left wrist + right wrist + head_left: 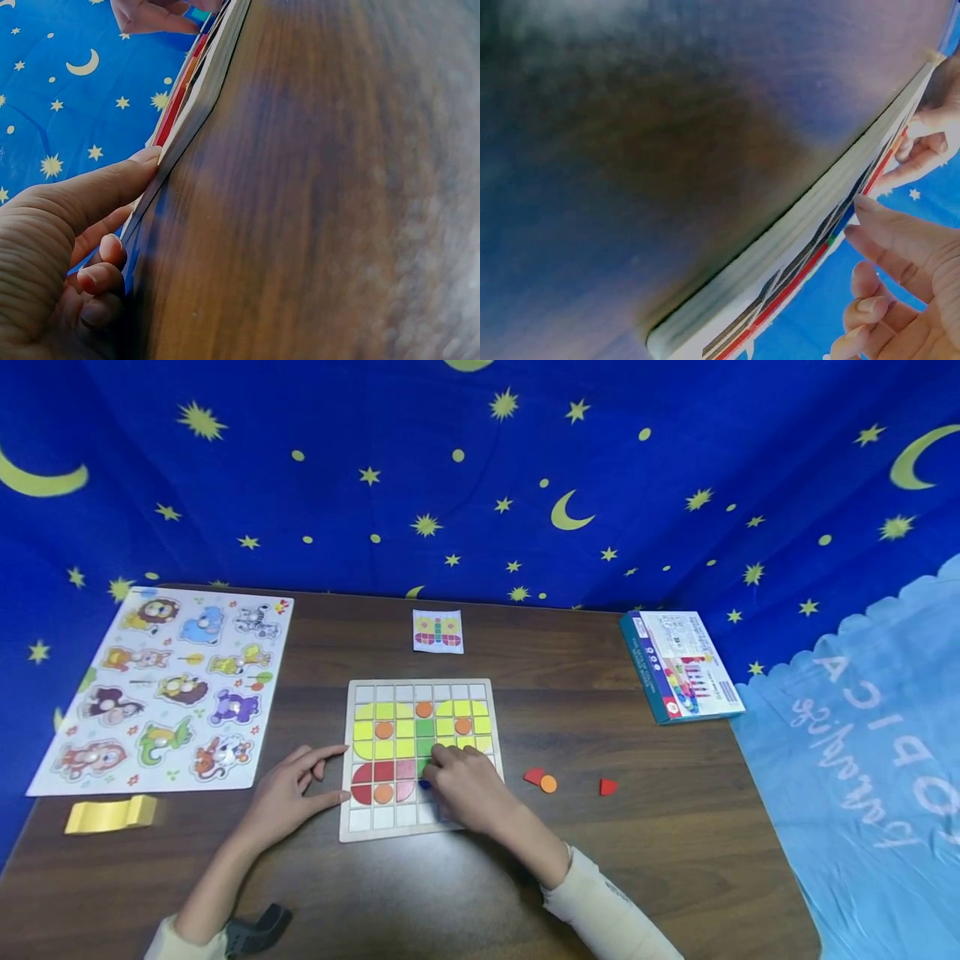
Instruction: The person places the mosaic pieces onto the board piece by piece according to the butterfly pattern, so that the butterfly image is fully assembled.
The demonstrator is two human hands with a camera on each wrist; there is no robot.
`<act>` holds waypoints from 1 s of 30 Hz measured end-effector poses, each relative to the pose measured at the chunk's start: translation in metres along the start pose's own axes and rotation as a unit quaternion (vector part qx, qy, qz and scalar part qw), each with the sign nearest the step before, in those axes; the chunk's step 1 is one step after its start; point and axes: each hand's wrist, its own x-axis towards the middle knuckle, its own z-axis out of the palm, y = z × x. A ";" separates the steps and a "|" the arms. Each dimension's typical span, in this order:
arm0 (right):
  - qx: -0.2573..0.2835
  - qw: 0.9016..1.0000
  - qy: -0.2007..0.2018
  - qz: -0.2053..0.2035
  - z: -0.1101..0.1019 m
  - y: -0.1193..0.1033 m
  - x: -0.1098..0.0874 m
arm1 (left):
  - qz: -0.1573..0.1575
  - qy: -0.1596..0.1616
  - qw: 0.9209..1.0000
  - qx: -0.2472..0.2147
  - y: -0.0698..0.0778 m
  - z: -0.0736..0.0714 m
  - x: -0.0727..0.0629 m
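A wooden grid board (pixel 349 827) lies on the table, partly filled with yellow, green, red, pink and orange tiles. My left hand (pixel 288 793) rests against its left edge, thumb and forefinger touching the rim apart from each other; the left wrist view shows the thumb (pixel 112 184) on that edge. Over the lower middle of the board, my right hand (pixel 468 789) pinches a blue tile (pixel 844 219) between thumb and forefinger, down at the board's surface. Green tiles (pixel 424 728) run up the column above it. This hand hides the board's lower right part.
Right of the board lie an orange disc (pixel 549 784) and two red rounded pieces (pixel 607 787). Behind it is a butterfly picture card (pixel 438 632). An animal puzzle board (pixel 168 693) and a yellow block (pixel 110 815) are at left, a box (pixel 682 664) at back right.
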 end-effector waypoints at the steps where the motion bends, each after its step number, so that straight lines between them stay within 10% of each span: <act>1: 0.002 1.000 0.002 0.001 0.000 0.000 -0.001 | -0.002 -0.001 1.000 0.000 0.000 0.000 0.000; 30: 0.027 0.980 -0.004 0.195 -0.013 0.077 -0.109 | 0.001 0.003 1.000 -0.005 0.000 0.000 0.000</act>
